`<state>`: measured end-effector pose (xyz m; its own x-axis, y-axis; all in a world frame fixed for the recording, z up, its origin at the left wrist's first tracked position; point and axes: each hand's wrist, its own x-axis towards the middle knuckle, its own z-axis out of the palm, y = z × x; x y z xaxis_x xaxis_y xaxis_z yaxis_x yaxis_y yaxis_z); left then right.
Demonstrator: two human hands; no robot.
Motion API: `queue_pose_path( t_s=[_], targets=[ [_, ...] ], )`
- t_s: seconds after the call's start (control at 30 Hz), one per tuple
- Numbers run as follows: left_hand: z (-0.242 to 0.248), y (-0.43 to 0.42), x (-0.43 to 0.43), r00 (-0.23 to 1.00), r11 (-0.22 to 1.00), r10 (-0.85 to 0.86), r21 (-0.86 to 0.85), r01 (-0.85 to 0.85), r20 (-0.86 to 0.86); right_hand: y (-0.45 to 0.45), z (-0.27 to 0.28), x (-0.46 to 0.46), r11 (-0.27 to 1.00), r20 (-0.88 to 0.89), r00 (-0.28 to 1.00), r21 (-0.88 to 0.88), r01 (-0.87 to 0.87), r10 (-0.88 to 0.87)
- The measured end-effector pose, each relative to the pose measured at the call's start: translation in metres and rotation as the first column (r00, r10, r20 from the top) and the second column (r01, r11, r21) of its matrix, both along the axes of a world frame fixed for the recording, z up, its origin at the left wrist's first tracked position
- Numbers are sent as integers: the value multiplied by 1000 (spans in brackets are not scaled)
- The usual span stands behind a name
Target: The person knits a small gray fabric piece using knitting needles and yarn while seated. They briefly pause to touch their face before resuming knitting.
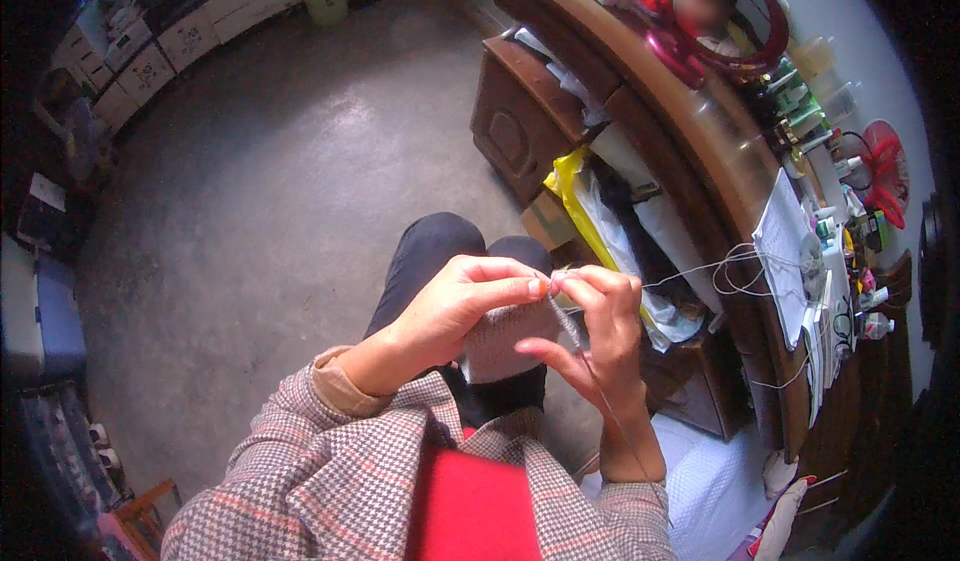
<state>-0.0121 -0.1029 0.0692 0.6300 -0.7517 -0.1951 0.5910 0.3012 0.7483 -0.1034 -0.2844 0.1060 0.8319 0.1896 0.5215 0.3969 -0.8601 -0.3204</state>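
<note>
A piece of grey knitting (504, 343) hangs between my hands, above my dark-trousered knees. My left hand (457, 298) pinches its upper edge between thumb and forefinger. At the same edge, the fingertips of my right hand (600, 313) meet the left ones, with the right thumb held away below. Grey stitches run along a thin knitting needle (611, 403), which slants down past my right palm and wrist. The needle's other end is hidden by my fingers. From the right hand, pale yarn (686, 271) stretches to loose loops on the dresser.
A brown wooden dresser (675, 130) curves along the right, holding a round red-framed mirror (776, 21), papers (780, 261) and several bottles. Bags, including a yellow one (574, 178), fill its open space. White cabinets (180, 36) and a pale green bin (328, 2) stand far left.
</note>
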Motion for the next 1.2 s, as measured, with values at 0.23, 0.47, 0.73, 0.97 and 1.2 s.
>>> queue_pose_path(
  t_s=[0.23,0.47,0.73,0.97,1.2],
  targets=[
    [-2,6,9,998,997,60,55,-60,-9,-55,27,-38,624,-94,958,775,-100,269],
    [2,3,1,994,996,-89,25,91,-59,-19,-14,9,766,-131,988,642,22,81],
    [1,15,4,999,994,-48,93,49,-5,-24,-29,35,-332,223,674,943,36,705],
    [-7,12,6,1000,997,-11,74,12,-14,-9,-1,13,684,76,973,699,-208,218],
    [-6,7,3,998,994,37,100,-42,50,-4,23,0,993,-89,995,-102,-55,46]
  ],
)
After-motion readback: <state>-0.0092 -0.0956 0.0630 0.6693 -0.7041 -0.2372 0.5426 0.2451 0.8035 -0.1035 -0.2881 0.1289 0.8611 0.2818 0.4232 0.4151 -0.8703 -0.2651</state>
